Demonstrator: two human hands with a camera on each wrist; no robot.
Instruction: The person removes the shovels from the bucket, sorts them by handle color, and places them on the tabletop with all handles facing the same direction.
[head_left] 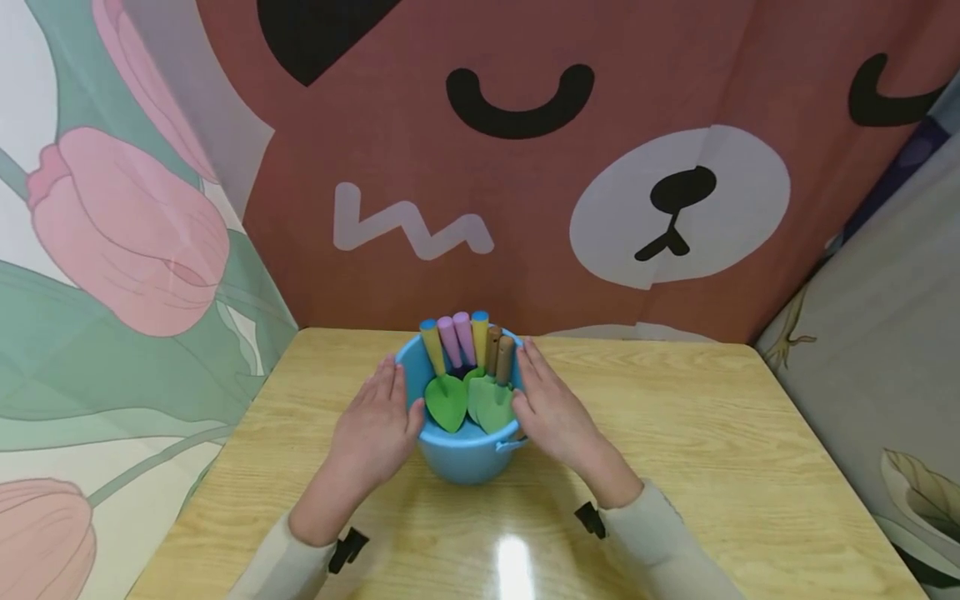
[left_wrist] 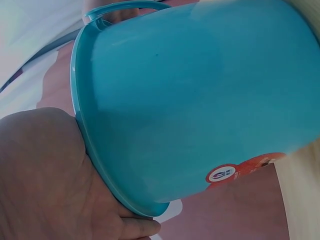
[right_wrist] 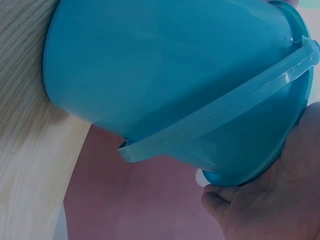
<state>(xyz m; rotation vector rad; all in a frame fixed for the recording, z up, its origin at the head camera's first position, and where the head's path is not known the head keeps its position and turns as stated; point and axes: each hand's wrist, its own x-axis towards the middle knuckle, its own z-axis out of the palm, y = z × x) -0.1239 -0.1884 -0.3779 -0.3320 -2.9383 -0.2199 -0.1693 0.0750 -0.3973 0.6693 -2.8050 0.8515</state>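
Note:
A light blue bucket (head_left: 467,463) stands on the table between my two hands. My left hand (head_left: 375,429) lies against the left side of its rim, fingers mostly straight. On the other side, my right hand (head_left: 557,412) touches the rim with fingers extended. Inside lean several small garden trowels: a green-bladed trowel (head_left: 447,403) with a yellow handle, a paler green trowel (head_left: 496,407) with a brown handle, and others behind. Pink handles (head_left: 456,335) stick up at the back, their lower ends partly hidden. The bucket's handle (right_wrist: 215,112) hangs down its side in the right wrist view.
The wooden table (head_left: 675,467) extends around the bucket on all sides. Behind it hangs a brown cloth (head_left: 390,292) with a bear's face. A flowered cloth (head_left: 127,367) covers the left, and a grey printed one (head_left: 892,333) the right. A red sticker (left_wrist: 245,167) marks the bucket's wall.

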